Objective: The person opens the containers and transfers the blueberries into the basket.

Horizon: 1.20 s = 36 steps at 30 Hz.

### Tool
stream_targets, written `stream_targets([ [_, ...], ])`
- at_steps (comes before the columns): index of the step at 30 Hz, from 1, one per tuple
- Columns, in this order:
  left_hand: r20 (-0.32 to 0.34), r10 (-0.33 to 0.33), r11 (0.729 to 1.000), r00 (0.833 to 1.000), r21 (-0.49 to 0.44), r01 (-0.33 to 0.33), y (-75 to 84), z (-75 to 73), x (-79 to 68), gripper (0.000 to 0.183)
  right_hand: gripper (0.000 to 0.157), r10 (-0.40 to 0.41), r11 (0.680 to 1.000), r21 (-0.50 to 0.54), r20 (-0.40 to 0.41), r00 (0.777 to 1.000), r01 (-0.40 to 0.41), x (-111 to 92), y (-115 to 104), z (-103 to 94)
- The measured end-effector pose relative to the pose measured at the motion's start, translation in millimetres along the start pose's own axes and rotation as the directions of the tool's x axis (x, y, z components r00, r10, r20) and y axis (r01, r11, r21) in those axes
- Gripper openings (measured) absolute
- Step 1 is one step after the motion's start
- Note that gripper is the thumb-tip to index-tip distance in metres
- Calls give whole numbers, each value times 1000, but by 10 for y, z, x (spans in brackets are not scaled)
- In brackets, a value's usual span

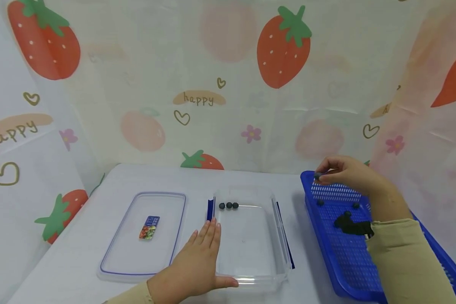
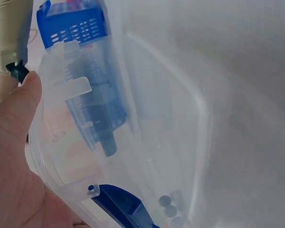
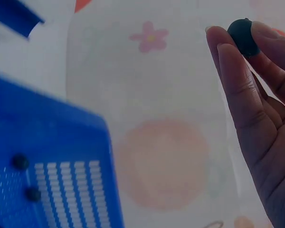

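Observation:
My right hand [image 1: 346,175] is raised over the far left corner of the blue basket [image 1: 327,257], pinching a small dark ball [image 3: 242,38] between thumb and fingertips. In the basket lie several similar dark balls [image 1: 356,205]. A clear plastic container [image 1: 247,249] stands in the middle of the table; three dark balls [image 1: 229,205] sit in a row along its far left end. Flat against the container's left side rests my left hand [image 1: 191,261], fingers extended and thumb along the near rim.
Left of the container lies its clear lid [image 1: 121,249] with a blue-purple edge and a label [image 1: 149,228]. Blue latch flaps [image 1: 285,236] hang at the container's sides. A dark strap-like patch [image 1: 351,226] shows by the right sleeve. Behind the table hangs a strawberry-printed curtain [image 1: 243,105].

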<state>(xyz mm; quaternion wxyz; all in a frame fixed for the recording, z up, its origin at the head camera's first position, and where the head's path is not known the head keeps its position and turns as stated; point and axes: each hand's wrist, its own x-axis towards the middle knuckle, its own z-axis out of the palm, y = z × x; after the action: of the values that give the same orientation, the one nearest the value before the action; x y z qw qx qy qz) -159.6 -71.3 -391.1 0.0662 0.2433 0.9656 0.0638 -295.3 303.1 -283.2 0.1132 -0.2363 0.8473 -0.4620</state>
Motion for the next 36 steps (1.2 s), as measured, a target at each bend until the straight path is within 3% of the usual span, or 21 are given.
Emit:
stream_targets([
  [5,-7,0,1000,1000,11,0,-16,1,12,122,23,1,999,-40,-28,1000,-2,-206,188,-121],
  [10,-7,2,1000,1000,0,-2,-19,7,15,123,23,56,995,-77,-40,998,-59,-378,349,-135],
  [18,1,-1,1000,1000,-11,1,-8,24,12,123,24,118,993,-36,39,992,-116,-602,607,-125],
  [27,2,-9,1000,1000,-18,9,-5,31,12,122,25,169,985,25,125,978,-173,-684,816,-33],
  [36,4,-11,1000,1000,-24,11,-3,25,8,123,25,236,970,15,180,955,-242,-677,929,52],
])
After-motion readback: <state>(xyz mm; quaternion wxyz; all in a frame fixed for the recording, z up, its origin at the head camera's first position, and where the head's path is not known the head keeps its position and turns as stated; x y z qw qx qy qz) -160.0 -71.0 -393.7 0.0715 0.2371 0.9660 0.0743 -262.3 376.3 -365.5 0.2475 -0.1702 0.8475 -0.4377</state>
